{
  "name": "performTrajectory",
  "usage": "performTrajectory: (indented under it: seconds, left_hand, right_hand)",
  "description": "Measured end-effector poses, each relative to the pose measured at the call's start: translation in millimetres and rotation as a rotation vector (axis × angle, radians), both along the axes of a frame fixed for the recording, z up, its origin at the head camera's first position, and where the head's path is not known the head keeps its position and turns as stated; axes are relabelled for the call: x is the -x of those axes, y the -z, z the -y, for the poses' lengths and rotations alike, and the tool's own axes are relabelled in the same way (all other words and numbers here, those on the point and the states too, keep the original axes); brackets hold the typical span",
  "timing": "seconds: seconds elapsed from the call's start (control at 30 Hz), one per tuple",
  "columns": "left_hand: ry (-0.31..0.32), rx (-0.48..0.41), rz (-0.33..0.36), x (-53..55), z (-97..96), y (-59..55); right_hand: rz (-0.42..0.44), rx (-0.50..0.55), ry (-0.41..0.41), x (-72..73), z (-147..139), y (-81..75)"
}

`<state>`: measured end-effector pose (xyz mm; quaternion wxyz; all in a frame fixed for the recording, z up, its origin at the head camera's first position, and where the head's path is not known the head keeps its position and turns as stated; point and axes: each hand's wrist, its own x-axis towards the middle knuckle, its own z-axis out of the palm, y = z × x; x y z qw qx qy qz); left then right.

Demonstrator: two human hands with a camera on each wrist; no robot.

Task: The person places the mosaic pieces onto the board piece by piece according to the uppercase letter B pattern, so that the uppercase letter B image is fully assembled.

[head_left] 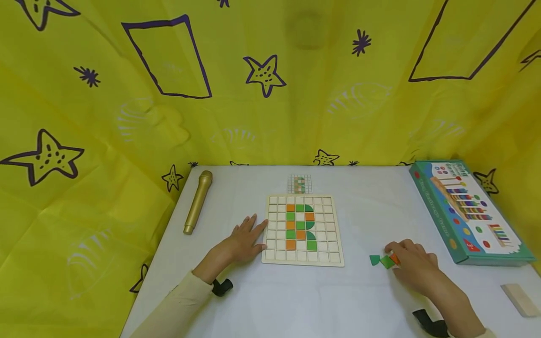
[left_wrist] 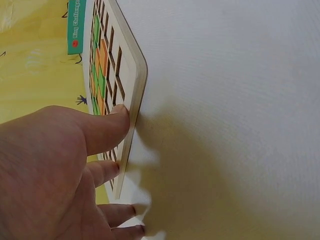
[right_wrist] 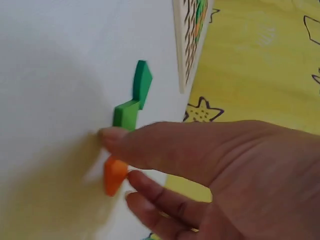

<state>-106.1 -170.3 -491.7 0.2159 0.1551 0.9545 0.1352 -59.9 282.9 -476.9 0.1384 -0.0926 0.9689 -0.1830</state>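
Observation:
My left hand [head_left: 244,240] rests by the left edge of a wooden grid board [head_left: 334,258], its spread thumb and fingertips touching the rim. Orange, light green and dark green tiles fill some of the board's cells in an R-like pattern. To the right of the board, my right hand [head_left: 413,264] hovers low over loose tiles on the table. An orange tile [right_wrist: 115,176] lies between its thumb and bent fingers, without a clear grip. Beside it are a light green square tile [head_left: 386,262] and a dark green rounded tile [head_left: 374,260], corner to corner.
A small pattern card [head_left: 299,184] lies behind the board. On the left is a gold microphone [head_left: 197,203]. A green game box [head_left: 469,213] occupies the right side, with a pale wooden block [head_left: 520,299] in front of it. Yellow printed cloth [head_left: 270,126] hangs behind the white table.

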Motion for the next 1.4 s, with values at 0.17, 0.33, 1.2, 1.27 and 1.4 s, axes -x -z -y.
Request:
performTrajectory:
  seconds: [0.17,0.33,1.2,1.27,1.4]
  left_hand:
    - [0.003,0.004,-0.001,0.8,1.5,0.9]
    - [0.010,0.000,0.004,0.7,1.6,-0.5]
    - [0.004,-0.030,0.016,-3.1,0.7,-8.5]
    - [0.005,-0.027,0.014,-2.6,0.6,-7.8]
    - [0.005,-0.015,0.015,-2.3,0.9,-6.7]
  right_hand:
    - [-0.049,0.011,-0.010,-0.2,-5.3,8.8]
    - [-0.104,0.077,-0.044,0.1,-3.2,14.4]
    - [-0.204,0.221,-0.038,16.0,5.9,31.2]
    - [-0.197,0.227,-0.039,19.3,9.2,31.9]
    - [-0.148,0.248,-0.026,26.9,19.6,32.0]
